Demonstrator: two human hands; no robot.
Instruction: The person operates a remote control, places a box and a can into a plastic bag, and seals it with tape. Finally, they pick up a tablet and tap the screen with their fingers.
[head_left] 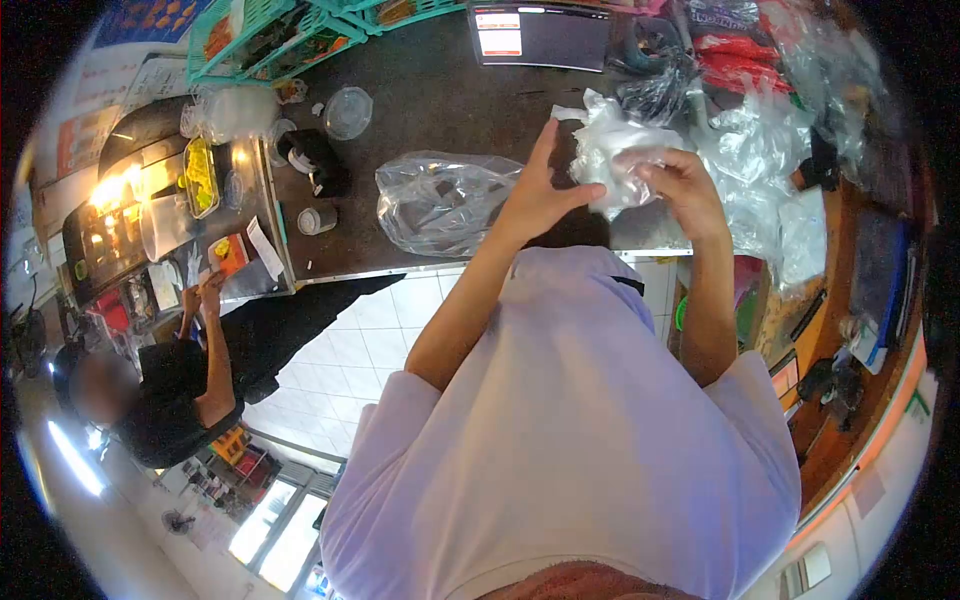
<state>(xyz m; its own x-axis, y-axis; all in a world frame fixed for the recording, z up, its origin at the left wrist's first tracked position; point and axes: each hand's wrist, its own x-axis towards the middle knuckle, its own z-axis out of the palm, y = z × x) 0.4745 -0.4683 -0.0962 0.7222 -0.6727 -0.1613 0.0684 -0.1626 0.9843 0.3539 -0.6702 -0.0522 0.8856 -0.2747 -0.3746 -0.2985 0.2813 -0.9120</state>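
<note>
A crumpled whitish plastic bag (607, 140) is in front of me over the dark table. My right hand (685, 190) has its fingers curled and pinched on the bag's right side. On the other side, my left hand (540, 195) is open, its fingers stretched upward and the thumb apart, pointing at the bag. The left fingertips come right up to the bag's upper left corner. Just left of my left hand, a large clear plastic bag (430, 205) lies loosely on the table (430, 105).
Heaped plastic bags (755, 165) cover the right end. A screen (540, 38) and green baskets (285, 45) stand at the back. A clear lid (348, 112), a black dispenser (318, 165) and a small cup (317, 220) sit left. A co-worker (185, 395) works at the left counter.
</note>
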